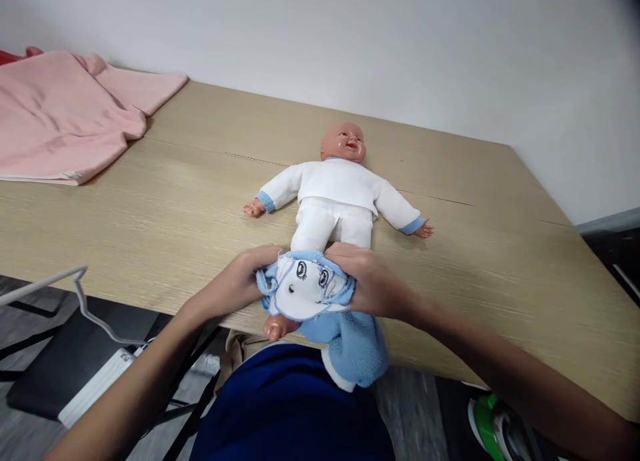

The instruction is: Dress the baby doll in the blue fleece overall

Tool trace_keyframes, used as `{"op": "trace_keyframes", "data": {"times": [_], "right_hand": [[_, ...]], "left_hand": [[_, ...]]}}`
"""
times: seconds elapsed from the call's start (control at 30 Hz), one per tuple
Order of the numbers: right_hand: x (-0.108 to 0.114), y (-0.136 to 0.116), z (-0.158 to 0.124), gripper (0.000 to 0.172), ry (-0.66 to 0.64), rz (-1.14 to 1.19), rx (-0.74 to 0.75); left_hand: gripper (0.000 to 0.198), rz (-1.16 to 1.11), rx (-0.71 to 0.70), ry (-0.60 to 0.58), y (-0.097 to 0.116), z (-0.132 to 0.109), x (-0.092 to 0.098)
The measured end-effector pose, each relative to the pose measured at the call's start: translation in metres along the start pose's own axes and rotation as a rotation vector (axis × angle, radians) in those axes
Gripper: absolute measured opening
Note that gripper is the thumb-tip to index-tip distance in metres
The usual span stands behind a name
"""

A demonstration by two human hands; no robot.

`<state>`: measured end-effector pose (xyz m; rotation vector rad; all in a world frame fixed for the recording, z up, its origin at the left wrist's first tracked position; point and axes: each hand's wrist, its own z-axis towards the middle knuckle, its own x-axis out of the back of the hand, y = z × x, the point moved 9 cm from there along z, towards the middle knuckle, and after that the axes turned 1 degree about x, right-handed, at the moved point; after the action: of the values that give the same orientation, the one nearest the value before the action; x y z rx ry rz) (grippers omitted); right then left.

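Our work in hand is the blue garment (359, 347), gathered over the lower legs of the doll (337, 179) at the near edge of the tabletop (475, 281). Taking the garment as the clock's centre, the doll's head lies at twelve, face up, with its arms spread towards half past ten and two.

Our left hand (263, 266), at nine to ten o'clock, is curled nearly closed on the garment's edge. Our right hand (369, 279), at about three, is closed on the other edge. Between them the cloth is spread so that its white face patch (306, 291) looks up at us; we cannot see the fingertips behind it.

As for progress, the doll wears a white shirt (336, 179) with blue cuffs, and white trousers (314, 226), so both layers are in place. The garment reaches no higher than the lower legs, so we judge this part only partly done. A bare foot (280, 327) shows at seven o'clock; the other is hidden. The loose part of the garment hangs past the edge at five, not gathered up. We cannot tell from this whether the garment is coming on or off, nor whether either leg is inside it.

At ten, well apart, lies a pink cloth (75, 117), untouched by our hands.
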<state>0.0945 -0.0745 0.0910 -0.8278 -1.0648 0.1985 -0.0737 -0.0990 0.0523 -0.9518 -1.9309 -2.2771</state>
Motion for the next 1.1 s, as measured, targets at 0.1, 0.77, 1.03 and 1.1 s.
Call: {"op": "trace_keyframes", "data": {"times": [0.1, 0.77, 1.03, 1.1], "right_hand": [[0.004, 0.009, 0.007, 0.025, -0.061, 0.086, 0.011], [0.039, 0.031, -0.018, 0.038, 0.089, 0.206, -0.281], [0.048, 0.039, -0.037, 0.044, 0.061, 0.523, -0.260], [0.046, 0.041, -0.040, 0.044, 0.092, 0.527, -0.282]], "left_hand": [[0.018, -0.010, -0.060, -0.092, 0.000, 0.010, 0.004], [0.033, -0.300, -0.028, -0.296, -0.020, 0.012, 0.015], [0.035, -0.072, 0.044, -0.175, -0.017, 0.017, 0.025], [0.038, 0.023, -0.015, -0.098, 0.000, 0.020, 0.028]]}}
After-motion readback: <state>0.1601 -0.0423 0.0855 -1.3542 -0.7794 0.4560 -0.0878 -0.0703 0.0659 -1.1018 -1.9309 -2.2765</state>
